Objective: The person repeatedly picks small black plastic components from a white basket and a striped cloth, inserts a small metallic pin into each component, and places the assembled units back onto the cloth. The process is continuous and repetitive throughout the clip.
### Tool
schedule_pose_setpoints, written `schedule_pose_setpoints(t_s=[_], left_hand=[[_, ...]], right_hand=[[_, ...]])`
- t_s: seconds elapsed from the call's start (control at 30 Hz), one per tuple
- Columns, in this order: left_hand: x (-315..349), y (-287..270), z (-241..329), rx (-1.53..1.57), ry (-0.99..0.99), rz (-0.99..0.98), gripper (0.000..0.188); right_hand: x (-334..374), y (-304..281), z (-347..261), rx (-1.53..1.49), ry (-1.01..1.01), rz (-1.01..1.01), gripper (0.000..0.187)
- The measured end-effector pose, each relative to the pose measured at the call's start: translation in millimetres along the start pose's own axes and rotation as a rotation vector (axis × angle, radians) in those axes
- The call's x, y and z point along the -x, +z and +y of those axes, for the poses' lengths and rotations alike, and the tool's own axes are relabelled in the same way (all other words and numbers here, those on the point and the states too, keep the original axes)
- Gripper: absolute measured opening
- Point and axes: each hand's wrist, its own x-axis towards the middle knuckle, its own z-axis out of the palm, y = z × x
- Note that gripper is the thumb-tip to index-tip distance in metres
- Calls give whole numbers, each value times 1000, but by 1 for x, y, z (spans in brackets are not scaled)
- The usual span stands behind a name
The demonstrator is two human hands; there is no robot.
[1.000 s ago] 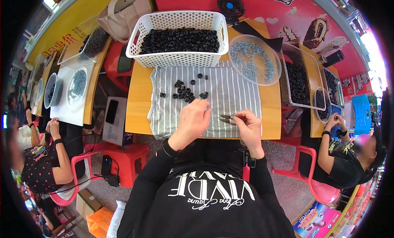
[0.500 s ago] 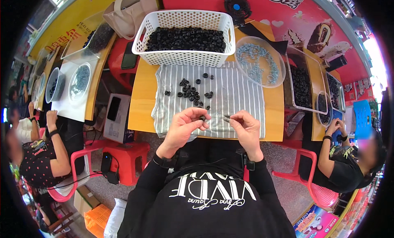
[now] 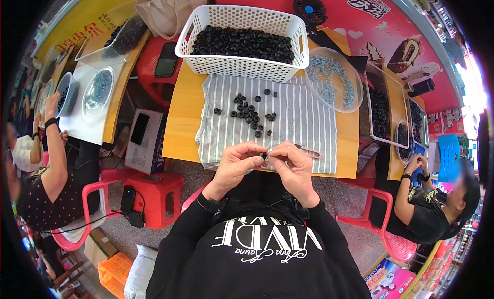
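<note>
standing beyond scattered rings (image 3: 248,115) are a white basket (image 3: 236,65) and round tray (image 3: 316,94). left hand (image 3: 237,165) pinches a small black piece (image 3: 264,156); right hand (image 3: 294,166) meets it (gripping or not, i can't tell), pink-handled tool (image 3: 313,153) beside. under both, the striped cloth (image 3: 311,124) ends; beyond the tool it lies bare.

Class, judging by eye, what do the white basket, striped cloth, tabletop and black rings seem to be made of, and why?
White basket: likely plastic, smooth; moulded-looking walls with regular holes. Striped cloth: fabric, perhaps cotton, matt; soft creases, wavy edge. Tabletop: wood or wood-look laminate, smooth; its yellow-brown colour leaves that open. Black rings: plastic or rubber, too small to tell; dark, faint highlights.
</note>
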Motion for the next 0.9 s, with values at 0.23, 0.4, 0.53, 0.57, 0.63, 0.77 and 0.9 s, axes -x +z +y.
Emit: schedule_pose_setpoints(t_s=[0.23,0.4,0.53,0.57,0.63,0.77,0.9], left_hand=[[0,1,2,-83,43,4,33],[0,4,-1,-158,44,34,35],[1,5,-2,-195,47,15,30],[1,5,-2,-198,47,10,29],[2,5,-2,-224,91,2,28],[2,4,-4,-210,122,-26,21],[3,2,1,-126,11,-21,18]], right_hand=[[0,0,-1,27,9,48,12],[0,-1,1,95,-20,23,11],[-1,0,-3,153,-80,-20,11],[-1,-1,-3,164,-84,-34,11],[0,-3,-3,186,-92,-62,11],[2,-3,1,280,-199,-66,13],[2,2,2,466,-378,-38,20]])
